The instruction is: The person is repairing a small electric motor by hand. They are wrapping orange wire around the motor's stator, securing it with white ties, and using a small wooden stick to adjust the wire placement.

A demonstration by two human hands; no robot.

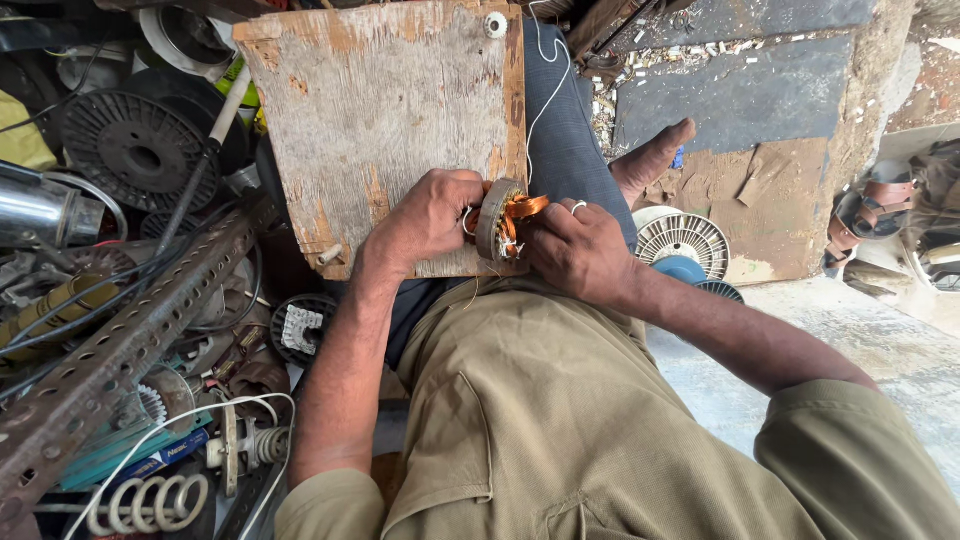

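I am looking down at a worn wooden board (385,120) lying across my lap as a worktop, its surface scuffed and stained. Beyond it the ground is cracked concrete (745,95) littered with chips. On my left a perforated metal angle bar (130,335) is crossing a heap of scrap, with a black ribbed spool (135,150) behind it and a blue printed packet (160,458) lying flat near the bottom edge. My left hand (428,218) is curling closed round the rim of a small motor stator (497,220) standing on edge at the board's near edge. My right hand (578,250) is closing its fingers on the stator's copper winding (522,208). A white string (548,80) is trailing up over my leg.
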